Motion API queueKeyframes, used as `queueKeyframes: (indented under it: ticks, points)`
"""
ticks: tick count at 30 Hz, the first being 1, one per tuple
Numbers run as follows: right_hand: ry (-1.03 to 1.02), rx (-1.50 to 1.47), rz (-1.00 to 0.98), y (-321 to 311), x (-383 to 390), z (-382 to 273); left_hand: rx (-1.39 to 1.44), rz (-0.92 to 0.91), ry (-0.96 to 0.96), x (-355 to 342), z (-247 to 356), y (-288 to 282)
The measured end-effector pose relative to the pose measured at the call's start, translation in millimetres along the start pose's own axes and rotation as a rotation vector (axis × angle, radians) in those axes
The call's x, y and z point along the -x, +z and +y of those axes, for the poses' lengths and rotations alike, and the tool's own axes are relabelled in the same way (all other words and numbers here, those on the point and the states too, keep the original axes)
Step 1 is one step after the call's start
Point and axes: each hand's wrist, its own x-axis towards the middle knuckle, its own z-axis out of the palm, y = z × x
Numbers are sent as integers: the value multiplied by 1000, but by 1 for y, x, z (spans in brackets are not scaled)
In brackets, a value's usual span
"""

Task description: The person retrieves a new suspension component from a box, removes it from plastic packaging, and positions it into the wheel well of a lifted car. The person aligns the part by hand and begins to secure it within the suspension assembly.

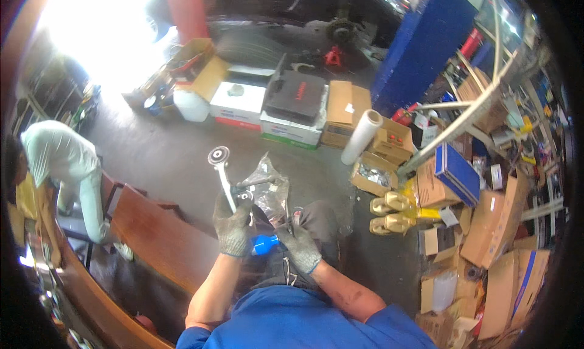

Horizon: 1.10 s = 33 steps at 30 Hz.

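My left hand (234, 227) wraps tight round a silver metal arm (225, 183); my right hand (299, 247) curls, grip unclear; open carton (364, 185) holds shiny packets (375, 174)!

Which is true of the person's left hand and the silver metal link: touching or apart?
Touching: the head view shows the gloved left hand closed around the lower part of the silver metal link.

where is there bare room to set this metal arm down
The brown bench left of the left hand looks bare, as does the grey floor between it and the white-and-red box. Right of the right hand, a dark floor strip borders the tan pieces. Beyond them, cardboard boxes crowd together.
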Motion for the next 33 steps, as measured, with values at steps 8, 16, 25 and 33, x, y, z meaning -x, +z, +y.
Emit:
queueKeyframes:
  ticks: [8,16,25,33]
  points:
    - [-67,-420,-123,-15,-8,-9,3,10,-22,-17,-7,21]
    - [268,-852,-259,-39,-90,-1,-230,45,-175,-82,-34,64]
    - [325,-629,-246,-115,-213,-73,-148,97,-344,-205,-40,158]
    - [192,-680,-377,-159,-224,-239,-68,154,-376,-249,126,232]
